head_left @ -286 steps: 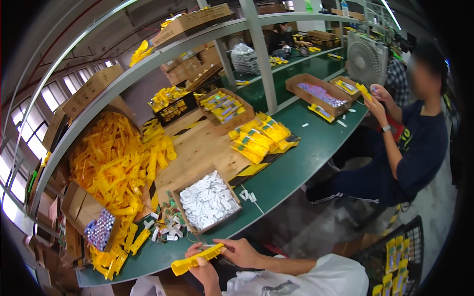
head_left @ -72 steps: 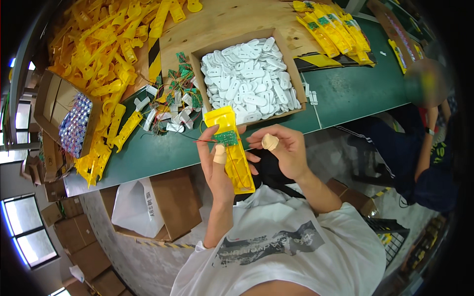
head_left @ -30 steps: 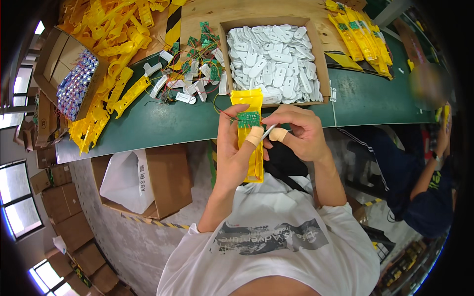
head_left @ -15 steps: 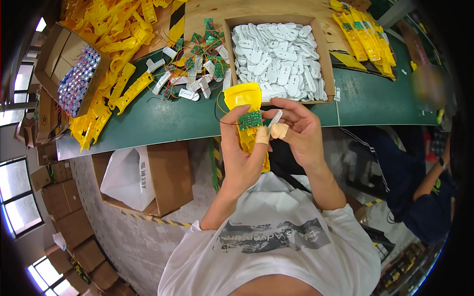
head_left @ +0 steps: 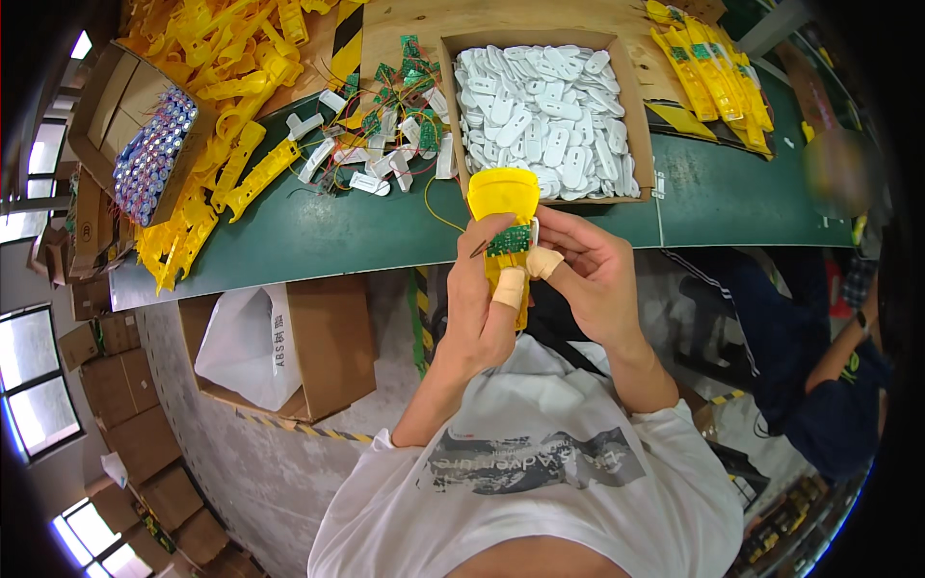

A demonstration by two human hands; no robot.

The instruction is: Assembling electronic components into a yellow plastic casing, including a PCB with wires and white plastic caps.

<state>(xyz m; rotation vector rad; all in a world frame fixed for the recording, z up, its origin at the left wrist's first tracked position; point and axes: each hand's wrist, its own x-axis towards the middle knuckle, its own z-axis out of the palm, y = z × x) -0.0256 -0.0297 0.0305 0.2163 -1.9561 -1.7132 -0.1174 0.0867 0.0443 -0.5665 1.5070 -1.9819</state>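
- Assembly is at the fitting stage, as I judge it: a small green circuit board (head_left: 508, 241) sits on the open side of a yellow plastic flashlight shell (head_left: 505, 207), held up just in front of the near edge of the green surface (head_left: 318, 231).
- Left hand (head_left: 479, 308) wraps the shell's handle from below, fingers closed round it, the bandaged thumb (head_left: 508, 287) pressing on the shell just under the board.
- Right hand (head_left: 590, 279) comes in from the other side, its taped fingertip (head_left: 545, 262) pinching at the board's edge; whether it also holds a small white part there I cannot tell.
- Beyond the shell, on the surface, stands a cardboard box of white plastic pieces (head_left: 544, 116); to the left of that box lies a loose heap of green boards with wires (head_left: 390, 135), and further left a pile of yellow shells (head_left: 222, 116).
- Next move likely calls for seating the board squarely in its recess and keeping the thin wire clear, with a firm steadying grip from the left hand.
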